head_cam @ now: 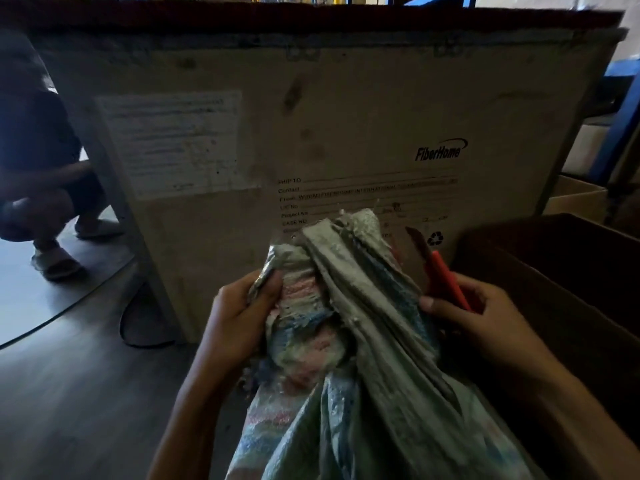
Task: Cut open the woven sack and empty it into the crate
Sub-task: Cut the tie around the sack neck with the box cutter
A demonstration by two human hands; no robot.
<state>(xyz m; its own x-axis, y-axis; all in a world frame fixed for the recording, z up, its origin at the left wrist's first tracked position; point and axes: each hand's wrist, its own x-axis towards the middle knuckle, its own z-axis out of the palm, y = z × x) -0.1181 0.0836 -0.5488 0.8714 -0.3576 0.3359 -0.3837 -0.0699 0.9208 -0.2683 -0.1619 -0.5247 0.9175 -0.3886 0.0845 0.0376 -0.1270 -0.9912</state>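
Note:
A grey woven sack (349, 306) with faded pink and blue stripes stands in front of me, its top bunched and twisted. My left hand (239, 317) grips the sack's upper left side. My right hand (474, 313) holds a red utility knife (446, 275) with the blade out, pointing up beside the sack's right side. The knife blade is apart from the fabric. A tall wooden crate (346, 116) with printed shipping text stands directly behind the sack; its inside is hidden.
A dark open cardboard box (561, 271) sits at the right, smaller boxes and blue racking (620, 109) behind it. A person squats at the left (38, 188) on the floor in sandals. A black cable (138, 327) loops on the dark floor by the crate's corner.

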